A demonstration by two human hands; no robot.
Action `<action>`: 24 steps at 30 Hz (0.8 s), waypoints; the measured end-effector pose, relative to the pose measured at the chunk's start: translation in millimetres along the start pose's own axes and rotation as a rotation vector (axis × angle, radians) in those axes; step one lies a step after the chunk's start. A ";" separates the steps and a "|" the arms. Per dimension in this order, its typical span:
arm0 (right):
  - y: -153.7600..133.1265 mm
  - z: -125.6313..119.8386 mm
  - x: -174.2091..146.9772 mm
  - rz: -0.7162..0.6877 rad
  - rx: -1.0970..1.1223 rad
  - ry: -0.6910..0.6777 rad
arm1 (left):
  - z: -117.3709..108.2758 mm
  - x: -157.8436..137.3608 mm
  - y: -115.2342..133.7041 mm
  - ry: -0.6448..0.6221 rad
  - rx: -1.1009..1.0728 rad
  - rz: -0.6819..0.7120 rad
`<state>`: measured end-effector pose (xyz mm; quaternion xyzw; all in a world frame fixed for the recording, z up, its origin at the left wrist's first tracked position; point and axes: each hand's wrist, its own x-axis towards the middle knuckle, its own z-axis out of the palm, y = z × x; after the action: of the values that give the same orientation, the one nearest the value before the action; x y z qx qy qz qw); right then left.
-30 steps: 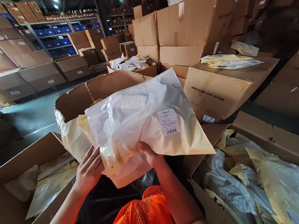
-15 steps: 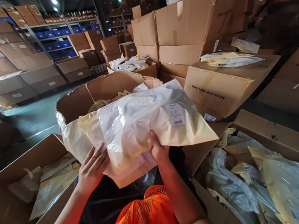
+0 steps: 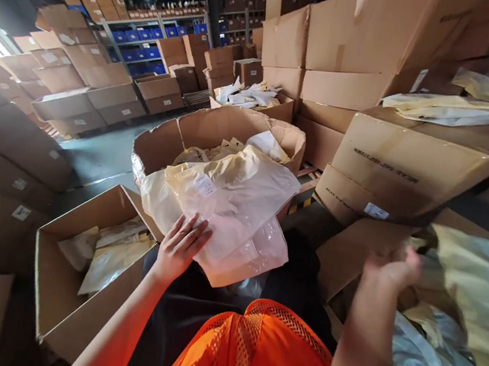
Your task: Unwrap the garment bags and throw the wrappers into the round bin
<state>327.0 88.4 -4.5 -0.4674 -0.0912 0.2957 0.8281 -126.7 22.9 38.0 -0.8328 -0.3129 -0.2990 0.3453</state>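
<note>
My left hand (image 3: 182, 244) lies with fingers stretched on the near edge of a pale plastic mailing bag (image 3: 242, 195), which has a small white label. Other bags are stacked under it, resting against the rim of a torn round-edged carton (image 3: 157, 143). Out to the right, my right hand (image 3: 392, 267) is smeared by motion. Just beyond it is a large blurred yellowish-white bag (image 3: 476, 284) above an open carton of bags. I cannot tell whether the hand touches this bag.
A low open carton (image 3: 79, 299) holding flat bags stands at left. At right are more clear-wrapped bags (image 3: 426, 357). A closed carton (image 3: 407, 160) carries bags (image 3: 449, 108) on top. Stacked cartons and a shelf with blue bins (image 3: 139, 53) stand behind.
The labelled bag that my right hand held over the stack has left it, uncovering another labelled bag. My right hand has swung right. My left hand stays on the stack, and the view has turned left.
</note>
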 end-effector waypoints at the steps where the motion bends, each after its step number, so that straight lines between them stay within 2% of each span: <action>1: 8.8 9.4 -10.2 0.083 -0.087 -0.096 | -0.3 0.6 0.4 0.002 0.006 0.000; 3: 25.5 35.9 -40.7 0.226 -0.185 -0.325 | -0.7 1.7 0.9 0.006 0.016 0.001; 6: 42.7 73.2 -95.9 0.454 -0.411 -0.881 | 0.3 1.5 1.1 -0.005 0.028 -0.002; 8: 49.3 86.8 -126.2 0.458 -0.561 -1.120 | 2.0 -0.1 1.4 -0.006 0.033 0.001; 9: 51.6 90.3 -137.4 0.423 -0.602 -1.156 | 3.2 -1.0 1.8 -0.003 0.036 0.002; 13: 56.2 92.4 -156.2 0.345 -0.566 -1.040 | 7.9 -3.5 4.2 0.021 0.034 -0.006; 18: 62.6 92.1 -152.5 0.299 -0.454 -1.018 | 10.9 -3.5 5.2 0.032 0.029 -0.021; 22: 73.6 92.1 -148.6 0.214 -0.466 -1.010 | 11.5 -4.0 5.7 0.048 0.023 -0.033; 24: 77.1 92.9 -150.6 0.215 -0.460 -0.990 | 11.3 -4.6 6.8 0.058 0.026 -0.030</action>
<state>134.3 98.6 1.3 -0.4482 -0.4833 0.5355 0.5280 -121.4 26.2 25.5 -0.8145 -0.3187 -0.3242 0.3604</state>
